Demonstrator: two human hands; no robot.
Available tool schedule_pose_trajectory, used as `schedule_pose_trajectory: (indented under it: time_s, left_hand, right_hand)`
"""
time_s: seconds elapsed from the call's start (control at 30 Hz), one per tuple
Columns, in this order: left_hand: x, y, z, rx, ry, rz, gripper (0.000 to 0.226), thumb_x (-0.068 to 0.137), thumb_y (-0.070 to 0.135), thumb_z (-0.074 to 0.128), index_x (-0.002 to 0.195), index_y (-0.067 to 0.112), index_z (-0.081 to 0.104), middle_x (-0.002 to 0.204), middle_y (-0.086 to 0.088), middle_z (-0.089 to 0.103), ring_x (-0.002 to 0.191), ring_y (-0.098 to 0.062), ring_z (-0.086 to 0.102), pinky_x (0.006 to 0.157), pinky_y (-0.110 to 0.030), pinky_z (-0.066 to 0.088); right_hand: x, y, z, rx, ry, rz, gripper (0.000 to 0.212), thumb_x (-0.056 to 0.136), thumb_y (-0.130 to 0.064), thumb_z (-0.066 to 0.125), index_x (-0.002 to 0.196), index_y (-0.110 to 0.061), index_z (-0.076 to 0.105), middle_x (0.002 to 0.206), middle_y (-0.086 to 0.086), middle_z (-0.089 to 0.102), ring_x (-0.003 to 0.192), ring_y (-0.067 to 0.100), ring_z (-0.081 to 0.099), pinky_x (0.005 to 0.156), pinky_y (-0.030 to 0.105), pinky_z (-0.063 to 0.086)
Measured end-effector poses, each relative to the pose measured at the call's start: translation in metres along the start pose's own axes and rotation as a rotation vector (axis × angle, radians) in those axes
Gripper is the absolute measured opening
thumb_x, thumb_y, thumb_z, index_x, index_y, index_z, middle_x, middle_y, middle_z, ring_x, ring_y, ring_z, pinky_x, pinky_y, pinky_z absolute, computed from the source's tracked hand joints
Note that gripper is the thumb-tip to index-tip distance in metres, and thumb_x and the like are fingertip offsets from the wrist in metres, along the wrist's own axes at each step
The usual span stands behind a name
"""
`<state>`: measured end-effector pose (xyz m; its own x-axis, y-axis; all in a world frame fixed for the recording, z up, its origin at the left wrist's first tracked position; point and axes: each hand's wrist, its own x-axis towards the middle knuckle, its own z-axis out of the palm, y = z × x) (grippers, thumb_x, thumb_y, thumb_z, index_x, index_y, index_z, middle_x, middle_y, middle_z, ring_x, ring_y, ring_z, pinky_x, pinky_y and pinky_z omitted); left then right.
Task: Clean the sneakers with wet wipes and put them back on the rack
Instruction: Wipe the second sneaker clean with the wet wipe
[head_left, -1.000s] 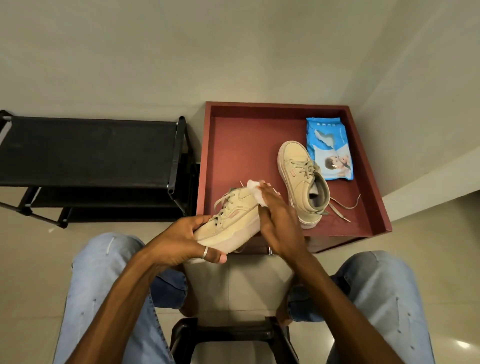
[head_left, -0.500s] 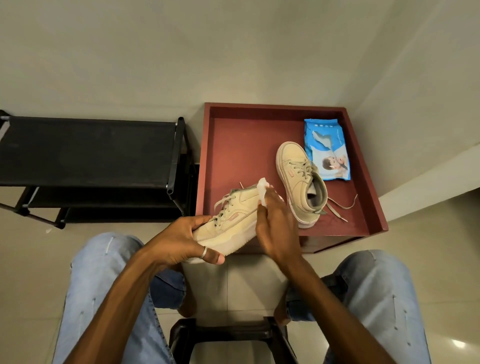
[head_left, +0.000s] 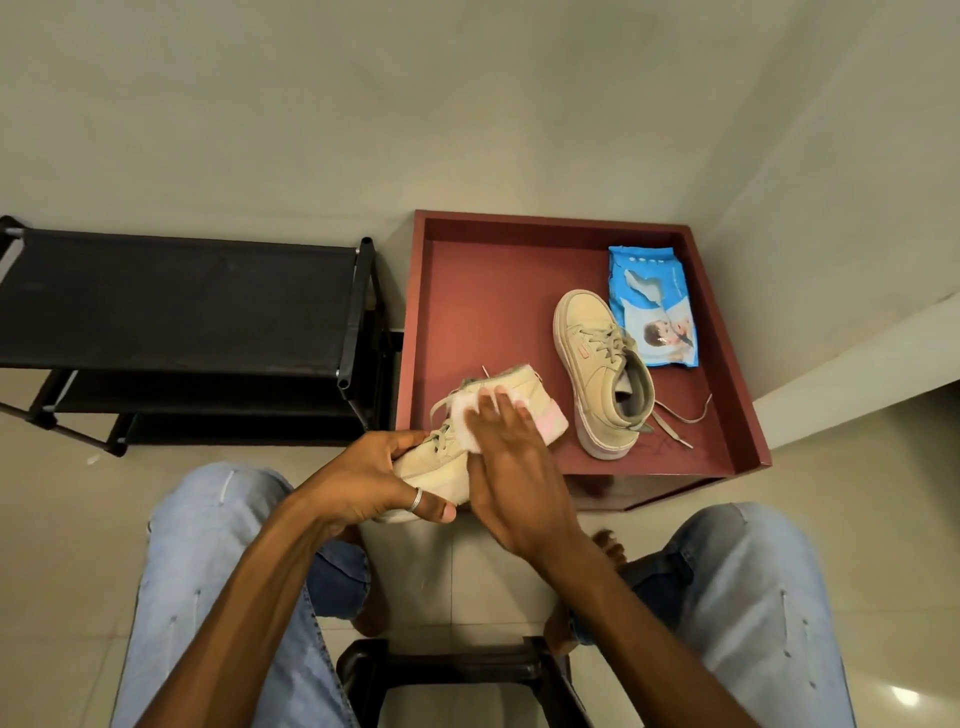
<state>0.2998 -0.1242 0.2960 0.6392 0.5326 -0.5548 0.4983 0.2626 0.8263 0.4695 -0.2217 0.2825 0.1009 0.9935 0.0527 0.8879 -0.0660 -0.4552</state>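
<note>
Two sneakers (head_left: 441, 467) (head_left: 597, 374), one wipe (head_left: 462, 423), one pack (head_left: 652, 306) (blue)

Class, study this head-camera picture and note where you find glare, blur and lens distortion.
Head view: a bright glare spot on the floor tile at lower right; the right hand and the wipe it presses on the held sneaker look slightly smeared; the edges of the shoe rack bow from the wide-angle lens; the second sneaker and wipes pack look sharp.

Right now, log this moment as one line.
step: wiping; left hand: grips beige lace-up sneaker; right hand: presses white wet wipe on it; other beige sneaker: in red tray
</note>
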Motion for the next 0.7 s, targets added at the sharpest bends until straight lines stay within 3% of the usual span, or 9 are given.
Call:
schedule_pose_trajectory:
  time_s: [0.07,0.17,0.23,0.3,0.43,0.6,0.7]
  left_hand:
    - [0.000,-0.001,0.000,0.002,0.007,0.005,0.065,0.059,0.003,0.093,0.115,0.025,0.069,0.106,0.006,0.076,0.096,-0.008,0.072,0.074,-0.016,0.054]
    - [0.002,-0.003,-0.001,-0.002,0.006,0.010,0.068,0.060,0.004,0.093,0.118,0.026,0.067,0.110,0.007,0.075,0.100,-0.007,0.071,0.080,-0.016,0.054]
    - [0.002,-0.004,-0.001,0.006,0.000,0.009,0.071,0.059,0.007,0.095,0.121,0.025,0.066,0.112,0.008,0.075,0.103,-0.009,0.071,0.089,-0.022,0.056]
    - [0.003,-0.005,-0.002,0.014,-0.003,0.010,0.070,0.059,0.007,0.095,0.121,0.023,0.067,0.111,0.005,0.075,0.102,-0.011,0.071,0.092,-0.027,0.057]
    - [0.002,-0.005,-0.001,0.046,-0.014,0.029,0.067,0.058,0.008,0.096,0.117,0.022,0.069,0.108,0.002,0.076,0.098,-0.013,0.072,0.085,-0.027,0.059]
    - [0.002,-0.003,-0.001,0.007,0.008,0.022,0.068,0.060,0.006,0.094,0.118,0.029,0.067,0.107,0.010,0.076,0.099,-0.006,0.071,0.079,-0.015,0.055]
    - [0.001,-0.004,-0.001,0.007,0.001,0.012,0.064,0.060,0.004,0.093,0.115,0.026,0.069,0.104,0.007,0.077,0.097,-0.009,0.072,0.076,-0.017,0.056]
  right_hand:
    - [0.002,0.007,-0.004,-0.028,-0.025,-0.069,0.055,0.093,-0.023,0.033,0.140,-0.003,0.052,0.150,0.016,0.048,0.147,0.030,0.033,0.124,0.044,0.018]
    - [0.020,0.033,-0.013,-0.028,0.046,0.058,0.058,0.093,-0.025,0.029,0.144,-0.007,0.050,0.153,0.011,0.046,0.147,0.028,0.034,0.123,0.047,0.022]
    - [0.025,0.034,-0.017,-0.012,0.058,0.126,0.060,0.092,-0.026,0.026,0.144,-0.006,0.049,0.153,0.013,0.045,0.147,0.031,0.033,0.124,0.045,0.020]
    - [0.017,0.017,-0.013,0.039,0.011,0.059,0.059,0.093,-0.025,0.028,0.143,-0.004,0.051,0.152,0.014,0.046,0.148,0.031,0.031,0.124,0.039,0.015]
    - [-0.003,0.008,-0.010,0.066,-0.133,-0.177,0.052,0.093,-0.025,0.038,0.138,-0.008,0.058,0.147,0.009,0.053,0.148,0.022,0.034,0.125,0.039,0.016]
    - [0.014,0.032,-0.019,0.055,-0.013,0.023,0.060,0.090,-0.027,0.032,0.143,-0.007,0.053,0.152,0.008,0.046,0.150,0.022,0.029,0.122,0.049,0.023]
    - [0.001,0.009,-0.010,0.068,-0.048,-0.052,0.058,0.092,-0.027,0.035,0.143,-0.004,0.051,0.153,0.011,0.046,0.151,0.024,0.026,0.125,0.045,0.015]
